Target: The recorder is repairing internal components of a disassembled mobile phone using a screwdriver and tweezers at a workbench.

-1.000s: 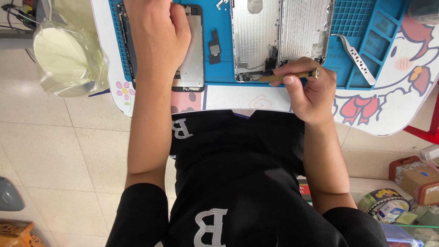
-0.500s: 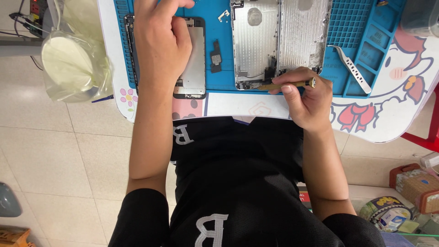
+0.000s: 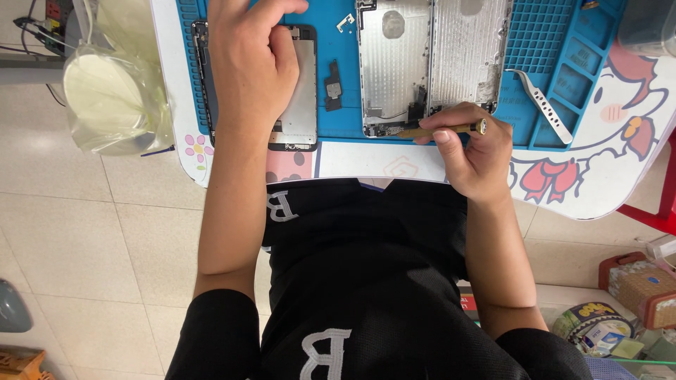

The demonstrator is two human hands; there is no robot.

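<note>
My right hand [image 3: 470, 149] grips a thin brown-handled screwdriver [image 3: 443, 129], its tip down at the lower edge of the opened silver phone housing [image 3: 433, 63] on the blue work mat [image 3: 338, 42]. My left hand [image 3: 252, 67] lies palm down on the detached phone screen [image 3: 303, 98] at the mat's left part, fingers together and reaching toward the far side. A small dark part [image 3: 333, 91] and a small metal bracket [image 3: 345, 22] lie on the mat between the screen and the housing.
Metal tweezers [image 3: 546, 105] lie on the mat right of the housing. The white table [image 3: 605, 176] carries a cartoon print. A clear bag over a round white thing [image 3: 113, 95] hangs at the table's left edge. Boxes and tins [image 3: 620, 309] sit on the tiled floor at lower right.
The view has tilted, so mat and phone sit lower in frame. My left hand stays on the screen; my right hand keeps the screwdriver at the housing's lower edge.
</note>
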